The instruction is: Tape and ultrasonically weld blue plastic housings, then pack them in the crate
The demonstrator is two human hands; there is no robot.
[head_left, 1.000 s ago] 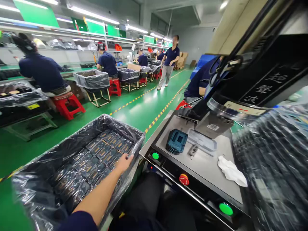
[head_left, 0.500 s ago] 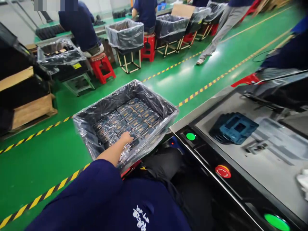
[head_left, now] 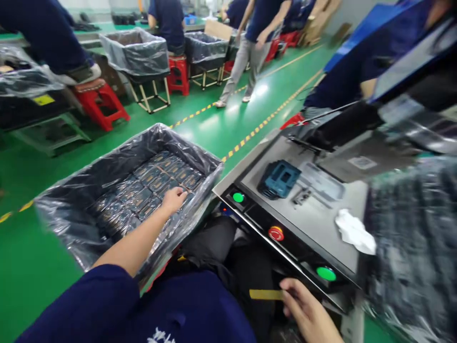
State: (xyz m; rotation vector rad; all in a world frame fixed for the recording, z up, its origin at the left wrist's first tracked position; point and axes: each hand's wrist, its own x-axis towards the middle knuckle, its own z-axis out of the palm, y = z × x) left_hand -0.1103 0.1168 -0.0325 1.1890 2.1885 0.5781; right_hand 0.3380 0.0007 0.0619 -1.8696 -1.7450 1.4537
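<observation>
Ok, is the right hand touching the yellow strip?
Touching: the head view shows the right hand gripping the end of the yellow strip between its fingers.

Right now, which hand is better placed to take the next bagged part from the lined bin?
Probably the left hand, which is already inside the plastic-lined bin, on the bagged parts. The right hand sits outside, by the machine's front edge, holding a yellow strip.

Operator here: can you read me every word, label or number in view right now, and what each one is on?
No text can be read clearly.
White label on the grey machine housing: too small to read.
Yellow label on the black bench at left: too blurred to read.
White print on the shirt front: cut off and blurred.
</observation>
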